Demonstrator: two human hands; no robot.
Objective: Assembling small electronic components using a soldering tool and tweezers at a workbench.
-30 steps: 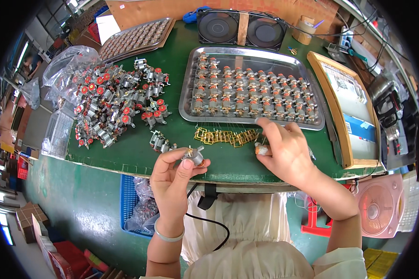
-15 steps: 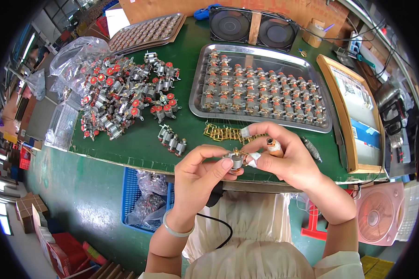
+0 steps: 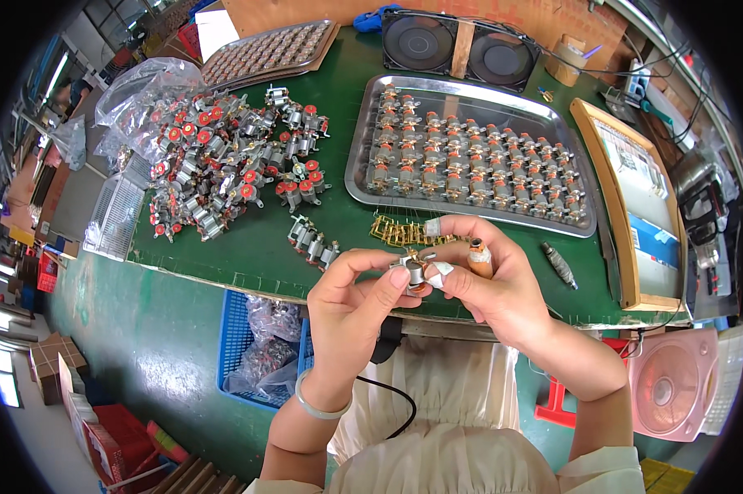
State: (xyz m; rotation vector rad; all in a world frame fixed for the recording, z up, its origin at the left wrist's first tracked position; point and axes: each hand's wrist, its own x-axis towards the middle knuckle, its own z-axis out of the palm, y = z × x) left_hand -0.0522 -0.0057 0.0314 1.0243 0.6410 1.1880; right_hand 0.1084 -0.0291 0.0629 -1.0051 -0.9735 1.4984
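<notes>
Just over the table's front edge, my left hand pinches a small electric motor with a silver metal can between thumb and fingers. My right hand, with white tape round some fingertips, has its thumb and a finger against the motor's right side. A tool with a brown wooden-looking handle is tucked in that same hand; its working end is hidden. Behind the hands lies a row of small brass-coloured pieces. A short row of motors sits to the left of them.
A big heap of motors covers the left of the green table. A steel tray holds rows of motors. To the right lie a grey spindle-shaped tool and a wooden frame. Two black fans stand behind.
My hands stay together on the motor, which has turned slightly in the fingers. The table scene has shifted a little to the right as my view moved.
</notes>
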